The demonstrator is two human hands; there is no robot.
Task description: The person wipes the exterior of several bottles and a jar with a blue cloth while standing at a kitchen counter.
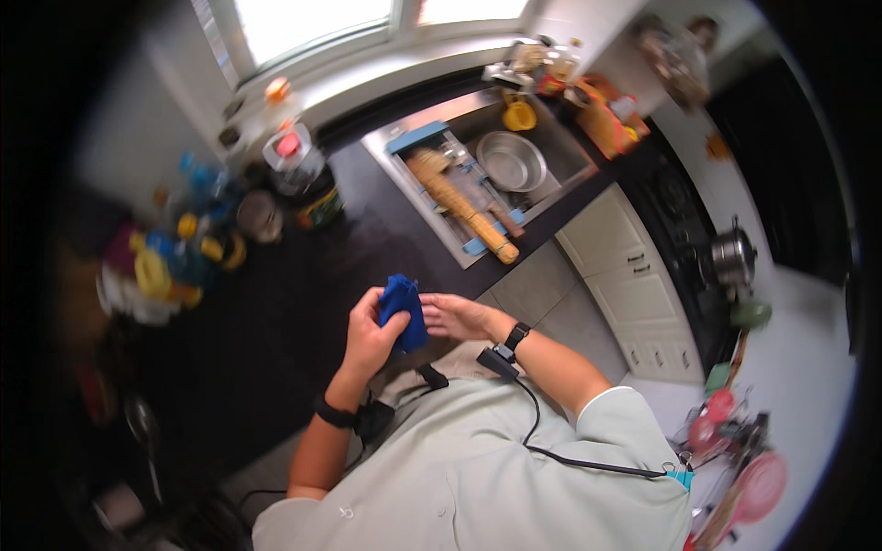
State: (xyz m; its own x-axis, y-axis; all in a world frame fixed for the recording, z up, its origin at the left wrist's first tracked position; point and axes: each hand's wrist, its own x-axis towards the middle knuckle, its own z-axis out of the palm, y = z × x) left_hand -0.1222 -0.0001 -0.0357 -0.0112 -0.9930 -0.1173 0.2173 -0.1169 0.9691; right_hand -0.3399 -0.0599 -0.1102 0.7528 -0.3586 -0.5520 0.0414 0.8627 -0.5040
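My left hand point(372, 335) grips a folded dark-blue cloth point(403, 313) in front of my body, thumb across its near face. The cloth stands roughly upright above the edge of the dark countertop point(269, 344). Just right of it is my right hand point(456, 317), palm turned toward the cloth with the fingers extended. Its fingertips are at the cloth's right edge; whether they touch it is hard to tell.
A straw hand brush point(462, 206) lies across a blue-ended rack point(418, 136) over the sink, its handle overhanging the counter edge. A metal basin point(511, 162) sits in the sink. Bottles point(296, 158) line the left. A pot point(732, 256) stands on the right.
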